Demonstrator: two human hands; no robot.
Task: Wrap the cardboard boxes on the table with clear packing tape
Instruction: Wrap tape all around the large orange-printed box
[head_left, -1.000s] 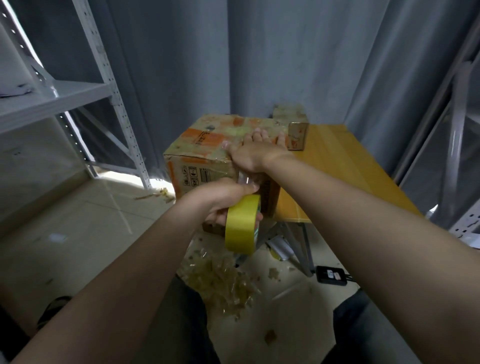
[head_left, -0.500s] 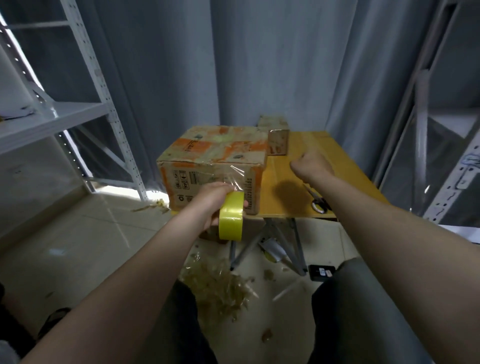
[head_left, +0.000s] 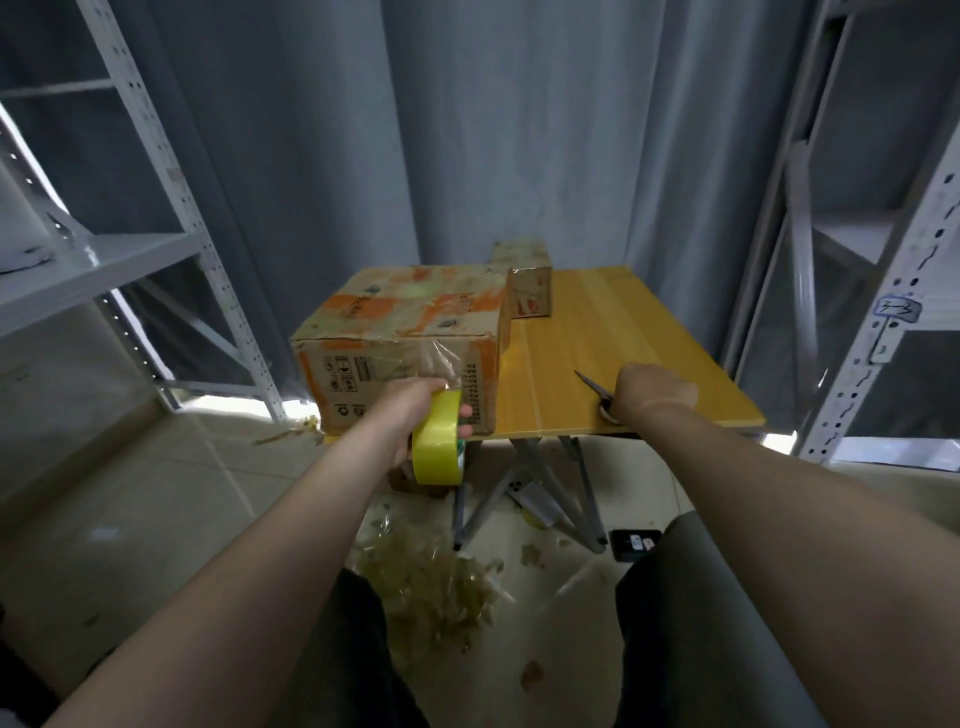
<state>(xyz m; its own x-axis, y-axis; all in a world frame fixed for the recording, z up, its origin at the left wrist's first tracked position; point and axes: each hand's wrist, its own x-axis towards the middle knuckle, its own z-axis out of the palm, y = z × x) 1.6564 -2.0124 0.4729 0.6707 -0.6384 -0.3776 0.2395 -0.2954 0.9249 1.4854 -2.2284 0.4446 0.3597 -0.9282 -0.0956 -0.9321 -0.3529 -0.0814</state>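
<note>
Left hand (head_left: 415, 410) grips the tape roll (head_left: 439, 441) at the near face of the large box (head_left: 400, 322) on the table (head_left: 623, 338); right hand (head_left: 654, 389), well right, covers the scissors (head_left: 589, 383), grip hidden, blades angled boxward.

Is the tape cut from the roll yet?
Not cut: a clear strip runs from the large cardboard box's front face down to the yellow tape roll that the left hand grips.

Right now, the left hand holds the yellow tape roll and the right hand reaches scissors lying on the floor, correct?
Not quite: in the head view the scissors under the right hand lie on the yellow table instead; the rest holds.
</note>
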